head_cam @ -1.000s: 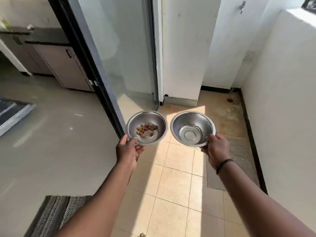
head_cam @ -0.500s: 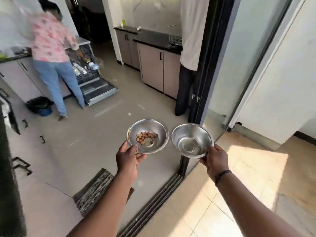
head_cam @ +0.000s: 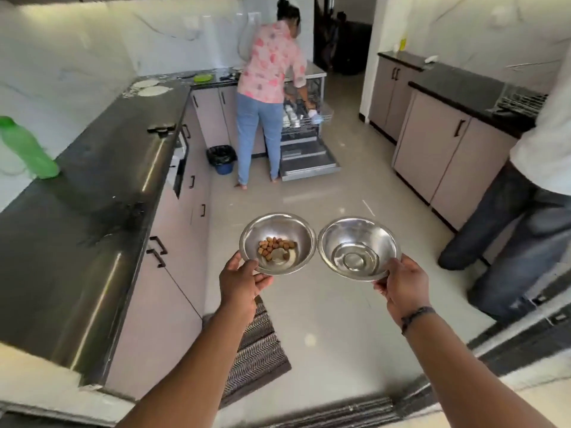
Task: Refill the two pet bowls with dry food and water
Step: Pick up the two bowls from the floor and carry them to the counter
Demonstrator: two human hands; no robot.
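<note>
Two steel pet bowls are held side by side in the air over the kitchen floor, rims almost touching. The left bowl (head_cam: 296,233) has a small heap of brown kibble (head_cam: 275,247) in its bottom, and my left hand (head_cam: 241,281) grips its near rim. The right bowl (head_cam: 380,239) has no food in it and looks wet inside; my right hand (head_cam: 403,284), with a dark band on the wrist, grips its near rim.
A black counter (head_cam: 92,193) with a green bottle (head_cam: 26,148) runs along the left. Ahead, a person (head_cam: 265,97) bends at an open dishwasher (head_cam: 306,149) beside a bin (head_cam: 221,159). Another person (head_cam: 525,211) stands right, by cabinets (head_cam: 445,156). A striped mat (head_cam: 256,350) lies below.
The view has swung left from the tiled balcony, past the sliding door, into the kitchen. Both bowls stay in my hands, held out in front as before.
</note>
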